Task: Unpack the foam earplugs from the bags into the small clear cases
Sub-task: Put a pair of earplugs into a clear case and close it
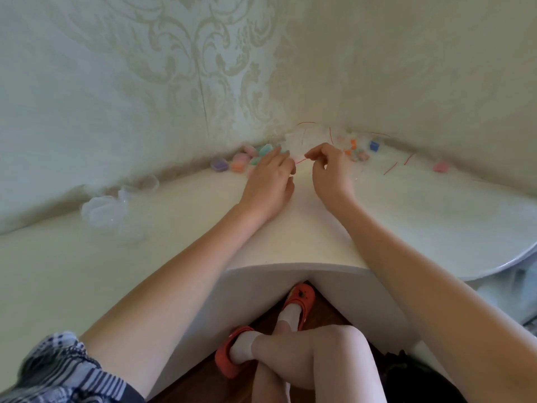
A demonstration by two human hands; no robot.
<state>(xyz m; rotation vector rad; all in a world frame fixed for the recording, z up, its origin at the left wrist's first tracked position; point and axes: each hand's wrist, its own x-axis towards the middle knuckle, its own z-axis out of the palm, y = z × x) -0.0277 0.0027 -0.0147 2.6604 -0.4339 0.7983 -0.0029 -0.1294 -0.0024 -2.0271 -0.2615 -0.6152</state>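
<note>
Left hand [268,177] at frame centre, palm down on the white counter [406,205], fingers extended toward the wall corner, thumb and forefinger closed on one edge of a small clear bag [295,146] with a red seal strip. Right hand [329,170] just beside it, fingers curled, fingertips pinched on the opposite edge of the same bag. Bag contents too blurred to tell.

Filled small clear cases [241,161] grouped just left of the left hand, against the wall: purple, orange, pink and teal foam visible inside. Loose foam earplugs [357,149] in orange, pink and blue scattered just right of the right hand, among further clear bags [345,139] with red strips. One pink earplug item [441,167] well apart, toward the right edge of the counter. Red strips [390,168] lying on the counter between that item and the right hand.

Empty clear cases [116,205] piled at the left of the frame, well apart from both hands.

Lower frame: crossed bare legs, white socks, orange clogs [299,298] on a wooden floor [325,309]. Striped fabric [58,370] at lower left. Patterned wallpaper [203,68] across the upper frame.
</note>
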